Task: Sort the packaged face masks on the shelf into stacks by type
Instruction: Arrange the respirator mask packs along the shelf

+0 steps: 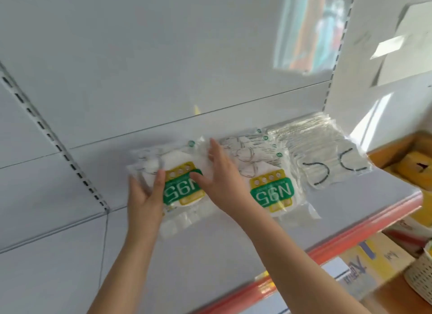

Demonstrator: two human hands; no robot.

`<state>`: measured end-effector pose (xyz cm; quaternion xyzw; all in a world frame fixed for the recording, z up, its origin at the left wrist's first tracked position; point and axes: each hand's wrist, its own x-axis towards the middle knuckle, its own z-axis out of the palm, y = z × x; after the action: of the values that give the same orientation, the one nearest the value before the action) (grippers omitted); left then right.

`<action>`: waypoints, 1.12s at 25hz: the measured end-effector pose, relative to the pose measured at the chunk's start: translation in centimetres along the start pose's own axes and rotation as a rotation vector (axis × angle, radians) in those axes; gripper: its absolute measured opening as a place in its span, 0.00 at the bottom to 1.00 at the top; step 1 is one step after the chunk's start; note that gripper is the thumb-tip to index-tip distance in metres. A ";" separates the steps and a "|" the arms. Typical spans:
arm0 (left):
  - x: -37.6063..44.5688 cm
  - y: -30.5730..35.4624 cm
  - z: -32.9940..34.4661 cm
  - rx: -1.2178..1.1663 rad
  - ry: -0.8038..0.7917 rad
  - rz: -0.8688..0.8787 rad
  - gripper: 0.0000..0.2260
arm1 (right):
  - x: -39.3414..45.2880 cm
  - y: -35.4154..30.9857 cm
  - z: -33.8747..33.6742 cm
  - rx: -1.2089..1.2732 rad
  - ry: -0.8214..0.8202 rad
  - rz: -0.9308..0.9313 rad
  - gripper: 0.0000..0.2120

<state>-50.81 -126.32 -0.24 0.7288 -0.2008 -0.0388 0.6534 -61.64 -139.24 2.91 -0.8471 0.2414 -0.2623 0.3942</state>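
**Squaring the left N95 pack before it joins its stack**

I have both hands on the left N95 pack (181, 185), which lies flat on the grey shelf (233, 238). My left hand (146, 196) grips its left edge, fingers curled over the top of the wrapper and thumb along the side. My right hand (218, 173) lies flat and spread on the pack's right half, fingers straight, pressing rather than pinching.

What matters next is what sits to the right. The N95 stack (268, 185) lies just beside my right hand, its green label turned the same way as the one I hold. Both run long axis from near to far. Farther right, touching that stack, is the pile of clear-wrapped masks with black ear loops (327, 154).

I judge the pack belongs on the N95 stack, so the move is a short slide rightward; my right hand is nearer.
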 end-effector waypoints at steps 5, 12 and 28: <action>1.1 -3.3 0.4 0.218 -0.139 -0.054 0.31 | -0.5 0.4 3.4 -0.059 -0.191 -0.031 0.40; 2.4 -2.6 1.3 0.239 -0.368 -0.036 0.26 | 0.2 -1.3 4.7 -0.219 0.097 0.039 0.23; -2.3 -5.7 -37.9 0.667 0.322 0.000 0.13 | -1.4 -34.8 34.3 0.297 -0.471 -0.389 0.25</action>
<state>-39.46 -89.69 -0.79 0.8985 -0.0973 0.1440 0.4031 -33.84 -99.89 11.28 -0.8480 -0.0632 -0.1620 0.5007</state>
